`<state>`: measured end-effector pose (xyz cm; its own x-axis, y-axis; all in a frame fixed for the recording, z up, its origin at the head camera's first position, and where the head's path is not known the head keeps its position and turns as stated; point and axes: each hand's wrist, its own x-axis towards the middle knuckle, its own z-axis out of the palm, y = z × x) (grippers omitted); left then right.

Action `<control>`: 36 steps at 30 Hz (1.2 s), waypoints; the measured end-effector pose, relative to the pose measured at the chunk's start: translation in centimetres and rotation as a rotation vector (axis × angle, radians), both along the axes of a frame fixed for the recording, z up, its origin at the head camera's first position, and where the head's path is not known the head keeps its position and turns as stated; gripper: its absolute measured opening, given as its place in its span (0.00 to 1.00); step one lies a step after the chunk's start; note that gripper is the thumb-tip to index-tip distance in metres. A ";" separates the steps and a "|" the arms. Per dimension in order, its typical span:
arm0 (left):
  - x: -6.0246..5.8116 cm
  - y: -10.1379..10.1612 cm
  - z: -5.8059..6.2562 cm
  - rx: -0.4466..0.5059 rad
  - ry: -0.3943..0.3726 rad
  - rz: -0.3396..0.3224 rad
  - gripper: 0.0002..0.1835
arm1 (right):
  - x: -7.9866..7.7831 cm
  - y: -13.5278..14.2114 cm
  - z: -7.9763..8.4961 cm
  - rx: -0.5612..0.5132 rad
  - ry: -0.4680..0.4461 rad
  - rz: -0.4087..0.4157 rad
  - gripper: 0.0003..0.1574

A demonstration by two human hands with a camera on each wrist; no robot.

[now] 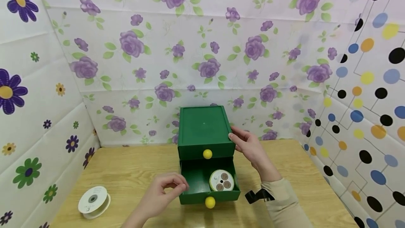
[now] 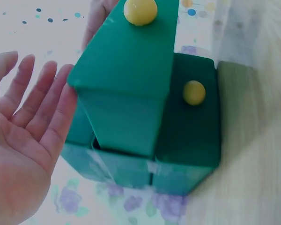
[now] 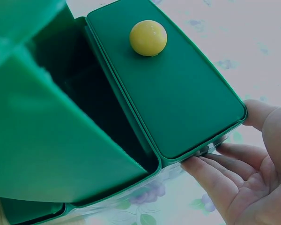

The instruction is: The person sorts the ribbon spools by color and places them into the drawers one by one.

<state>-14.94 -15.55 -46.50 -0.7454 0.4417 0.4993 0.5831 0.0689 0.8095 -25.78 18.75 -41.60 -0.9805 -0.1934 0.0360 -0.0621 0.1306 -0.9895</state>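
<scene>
1. At the far left of the bench (image 1: 133,171) a white ribbon spool (image 1: 93,201) lies flat, well apart from everything I am working on.
2. My left hand (image 1: 164,194) hovers just beside the left front corner of the lower drawer (image 1: 193,182). In the head view the fingers look loosely bent with nothing between them; the left wrist view shows them spread and straight, so I call the hand apart and empty.
3. The green drawer box (image 1: 204,127) stands in the middle of the bench, near the flowered back wall. Its upper drawer is closed, with a yellow knob (image 1: 207,154) on the front.
4. The lower drawer is pulled out toward me. Inside it, on the right, lies a round tape roll (image 1: 222,181). A second yellow knob (image 1: 210,202) sits on the drawer front.
5. My judgement: the box is thin, light plastic, stiff but smooth, so it would slide on the bench if pushed. The knob is the place to take hold of the drawer, with the case steadied at its side.
6. My right hand (image 1: 250,147) rests its fingertips against the right side of the box at the top edge, fingers fairly straight, bracing it and clamping nothing.
</scene>
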 end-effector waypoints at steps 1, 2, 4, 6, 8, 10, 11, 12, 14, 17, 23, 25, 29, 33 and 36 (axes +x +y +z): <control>0.1 -0.4 -0.1 0.009 -0.019 0.010 0.11 | 0.0 0.0 0.0 0.001 0.001 -0.002 0.40; 0.1 -0.9 -0.2 0.017 -0.026 0.016 0.11 | -0.1 0.0 0.0 0.002 0.000 -0.004 0.40; 0.1 -1.8 -0.4 0.015 -0.056 0.037 0.10 | -0.1 0.0 0.0 0.002 -0.001 -0.005 0.40; 0.1 -2.7 -0.6 0.004 -0.082 0.068 0.09 | -0.1 0.0 0.0 0.002 -0.006 -0.006 0.40; 0.1 -3.8 -0.9 -0.006 -0.087 0.102 0.08 | -0.1 -0.1 0.0 0.000 -0.013 -0.008 0.40; 0.2 -4.8 -1.0 -0.012 -0.100 0.147 0.08 | -0.1 -0.1 -0.1 -0.003 -0.018 -0.009 0.40; 0.2 -5.3 -1.1 -0.017 -0.097 0.169 0.08 | -0.1 -0.1 -0.1 -0.003 -0.018 -0.009 0.40; 0.3 -5.9 -1.1 -0.023 -0.095 0.191 0.08 | -0.1 -0.1 -0.1 -0.003 -0.017 -0.009 0.40; 0.4 -6.9 -1.1 -0.030 -0.102 0.239 0.08 | -0.2 -0.1 -0.1 -0.004 -0.011 -0.004 0.40; 0.5 -8.5 -1.0 -0.073 -0.123 0.323 0.08 | -0.2 0.0 -0.1 -0.005 0.001 0.002 0.40; 0.9 -11.5 -0.8 -0.186 -0.174 0.493 0.11 | -0.1 0.1 0.0 -0.003 0.007 -0.001 0.41; 1.0 -12.4 -0.8 -0.227 -0.164 0.525 0.14 | -0.1 0.1 0.1 -0.003 0.003 -0.004 0.41; 1.2 -14.0 -1.1 -0.367 -0.079 0.601 0.22 | -0.1 0.1 0.1 -0.005 -0.007 -0.007 0.41; 1.3 -15.9 -1.5 -0.554 -0.019 0.639 0.36 | 0.0 0.0 0.1 -0.002 -0.011 -0.003 0.41; 1.3 -17.7 -2.3 -0.674 -0.021 0.625 0.46 | -0.1 -0.1 0.0 0.000 -0.013 -0.005 0.41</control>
